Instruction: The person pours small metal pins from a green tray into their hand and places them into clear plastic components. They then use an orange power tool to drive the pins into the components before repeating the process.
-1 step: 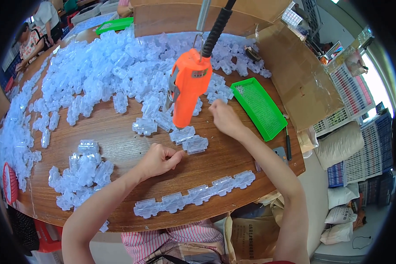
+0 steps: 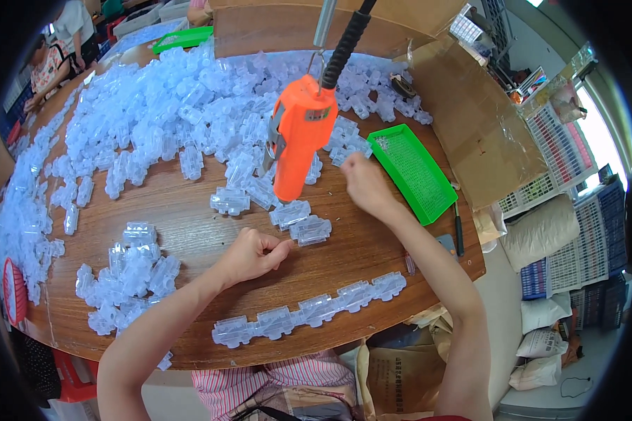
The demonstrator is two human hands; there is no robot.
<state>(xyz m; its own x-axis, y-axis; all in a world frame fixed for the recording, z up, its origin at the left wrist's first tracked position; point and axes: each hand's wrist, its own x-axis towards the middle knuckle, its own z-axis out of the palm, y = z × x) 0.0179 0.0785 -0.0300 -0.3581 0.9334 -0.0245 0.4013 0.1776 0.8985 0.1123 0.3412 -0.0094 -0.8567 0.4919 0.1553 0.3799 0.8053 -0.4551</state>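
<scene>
My left hand (image 2: 254, 254) rests on the brown table with its fingers curled in and the thumb pressed along them. Whatever those fingers hold, if anything, is hidden. Just beyond its thumb lie two clear plastic housings, the nearer one (image 2: 310, 230) closest to the hand. My right hand (image 2: 369, 191) is closed too, between the loose housings and a green tray (image 2: 437, 184) of tiny metal parts; I cannot make out anything in its fingers. An orange electric screwdriver (image 2: 303, 140) hangs between my hands, touched by neither. Several housings stand in a row (image 2: 317, 310) near the front edge.
A large heap of clear housings (image 2: 168, 105) covers the far side, behind it a cardboard wall (image 2: 260, 36). A smaller pile (image 2: 137, 277) lies by my left forearm. At right are a dark-handled tool (image 2: 458, 228) and a small reddish tube (image 2: 409, 263). People sit far left.
My right hand has shifted slightly to the right, toward the green tray. The hanging screwdriver has swung a little. My left hand and the housings stay in place.
</scene>
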